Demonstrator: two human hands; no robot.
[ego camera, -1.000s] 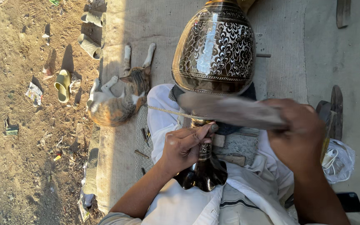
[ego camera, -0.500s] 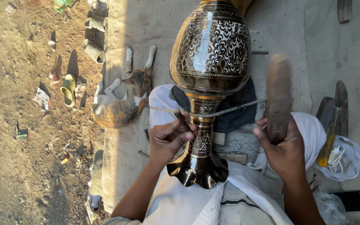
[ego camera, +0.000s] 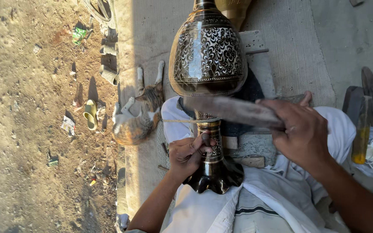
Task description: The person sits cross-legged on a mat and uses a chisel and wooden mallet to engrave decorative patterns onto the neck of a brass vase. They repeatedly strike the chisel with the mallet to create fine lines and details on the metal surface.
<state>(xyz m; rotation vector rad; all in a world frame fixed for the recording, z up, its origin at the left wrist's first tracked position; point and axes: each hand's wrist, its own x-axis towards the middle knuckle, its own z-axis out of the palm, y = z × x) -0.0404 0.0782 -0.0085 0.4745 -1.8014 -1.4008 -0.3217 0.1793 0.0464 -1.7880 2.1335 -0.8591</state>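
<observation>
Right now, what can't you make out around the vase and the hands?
Head view:
- Tool in the right hand: motion-blurred, kind unclear.
- Vase top: cut off by the upper edge.
- Thin tool in the left hand: tip too small to see.
- Cat: head hidden in shadow.

- The vase is a large metal piece, dark with pale engraved floral scrollwork over its bulbous body, which shines in the sun. It lies lengthwise across the person's lap, neck pointing away, with the narrow patterned stem and dark scalloped foot nearest the body.
- The thin rod-like tool is pale and slender, lying crosswise with its tip against the stem just below the body.
- The mallet is a long, flat, grey worn piece, blurred, lying crosswise over the stem just below the body.
</observation>
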